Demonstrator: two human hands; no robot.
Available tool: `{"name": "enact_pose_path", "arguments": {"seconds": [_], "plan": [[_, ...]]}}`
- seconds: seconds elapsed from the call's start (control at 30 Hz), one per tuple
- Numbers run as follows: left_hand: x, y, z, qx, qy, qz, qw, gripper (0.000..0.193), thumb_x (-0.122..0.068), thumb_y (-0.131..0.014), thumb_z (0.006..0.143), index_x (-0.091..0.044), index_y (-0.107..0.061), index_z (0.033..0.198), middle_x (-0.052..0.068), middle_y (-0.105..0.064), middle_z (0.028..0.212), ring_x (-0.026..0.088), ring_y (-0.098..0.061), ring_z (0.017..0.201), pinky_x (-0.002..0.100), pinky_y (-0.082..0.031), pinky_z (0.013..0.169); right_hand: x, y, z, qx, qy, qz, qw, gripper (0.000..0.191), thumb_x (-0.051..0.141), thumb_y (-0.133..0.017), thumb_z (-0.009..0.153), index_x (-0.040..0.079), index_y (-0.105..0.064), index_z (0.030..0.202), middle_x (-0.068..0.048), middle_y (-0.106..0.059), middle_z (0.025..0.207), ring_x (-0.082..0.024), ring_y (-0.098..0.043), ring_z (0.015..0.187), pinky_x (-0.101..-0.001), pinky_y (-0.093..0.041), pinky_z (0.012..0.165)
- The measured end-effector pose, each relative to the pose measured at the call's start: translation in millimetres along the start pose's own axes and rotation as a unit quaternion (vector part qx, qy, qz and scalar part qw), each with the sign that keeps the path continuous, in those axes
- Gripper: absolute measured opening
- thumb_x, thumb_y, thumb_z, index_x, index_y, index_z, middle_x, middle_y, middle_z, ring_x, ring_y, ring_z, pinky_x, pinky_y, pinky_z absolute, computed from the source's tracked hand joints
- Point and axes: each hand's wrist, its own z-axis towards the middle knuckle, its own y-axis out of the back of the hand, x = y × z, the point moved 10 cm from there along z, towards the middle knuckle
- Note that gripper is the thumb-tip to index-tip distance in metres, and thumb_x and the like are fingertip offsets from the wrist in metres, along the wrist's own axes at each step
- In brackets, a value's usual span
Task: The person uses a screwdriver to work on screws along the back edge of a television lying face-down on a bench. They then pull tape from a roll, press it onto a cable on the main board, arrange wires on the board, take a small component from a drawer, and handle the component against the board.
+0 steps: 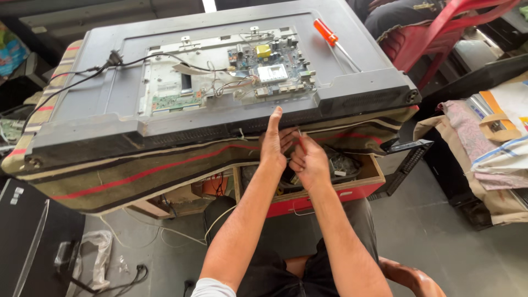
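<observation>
Item: television (pixel 110 118), back open, face down on the table (pixel 137 179). I judge it heavy, fragile; hold the edges. My left hand (pixel 273 144) touches its rim, fingers loose; my right hand (pixel 309 162) pinches something small, unclear.

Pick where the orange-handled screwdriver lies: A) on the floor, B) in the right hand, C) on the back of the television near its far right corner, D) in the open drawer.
C: the screwdriver rests on the television's grey back panel, far from both hands.

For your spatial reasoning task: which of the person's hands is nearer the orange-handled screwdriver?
Right. The right hand lies below the screwdriver, the left hand farther to its left.
</observation>
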Motion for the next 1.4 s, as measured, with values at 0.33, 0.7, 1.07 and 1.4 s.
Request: {"name": "enact_pose_path", "arguments": {"seconds": [0.33, 0.7, 1.07, 1.4], "plan": [[3.0, 0.3, 3.5, -0.017, 0.004, -0.050, 0.999, 0.089, -0.064, -0.084, 0.062, -0.004, -0.063, 0.124, 0.015, -0.073, 0.096, 0.025, -0.072, 0.088, 0.038, -0.055, 0.088, 89.5, -38.7, -46.2, -0.063, 0.304, -0.493, 0.813, 0.030, 0.019, -0.055, 0.105, 0.002, -0.068, 0.125, -0.029, -0.068, 0.082, -0.047, -0.068, 0.079, -0.0517, -0.053, 0.065], [-6.9, -0.4, -3.9, -0.036, -0.013, -0.028, 0.999, 0.087, -0.062, -0.081, 0.063, -0.002, -0.063, 0.123, 0.019, -0.074, 0.098, 0.027, -0.073, 0.090, 0.038, -0.057, 0.089, 75.9, -38.0, -34.4, -0.094, 0.285, -0.518, 0.801, 0.029, 0.018, -0.058, 0.103, 0.004, -0.070, 0.125, -0.028, -0.071, 0.085, -0.047, -0.070, 0.081, -0.0526, -0.054, 0.067], [-3.6, 2.3, 4.1, -0.032, -0.026, -0.025, 0.999, 0.093, -0.061, -0.083, 0.070, 0.004, -0.059, 0.131, 0.016, -0.071, 0.090, 0.025, -0.071, 0.083, 0.037, -0.055, 0.094, -16.9, -9.0, 14.0, 0.049, -0.132, 0.158, 0.977, 0.024, 0.024, -0.052, 0.105, 0.006, -0.067, 0.108, 0.007, -0.025, 0.057, -0.006, -0.023, 0.047, -0.0254, -0.018, 0.042], [3.8, -10.0, -6.1, 0.023, 0.012, 0.009, 1.000, 0.099, -0.070, -0.072, 0.066, -0.011, -0.053, 0.143, 0.016, -0.074, 0.107, 0.028, -0.069, 0.102, 0.039, -0.046, 0.092, 20.6, 7.7, 6.2, 0.002, 0.059, -0.113, 0.992, 0.029, 0.025, -0.059, 0.103, 0.003, -0.065, 0.121, 0.004, -0.051, 0.066, -0.004, -0.040, 0.052, -0.0255, -0.031, 0.044]]}}
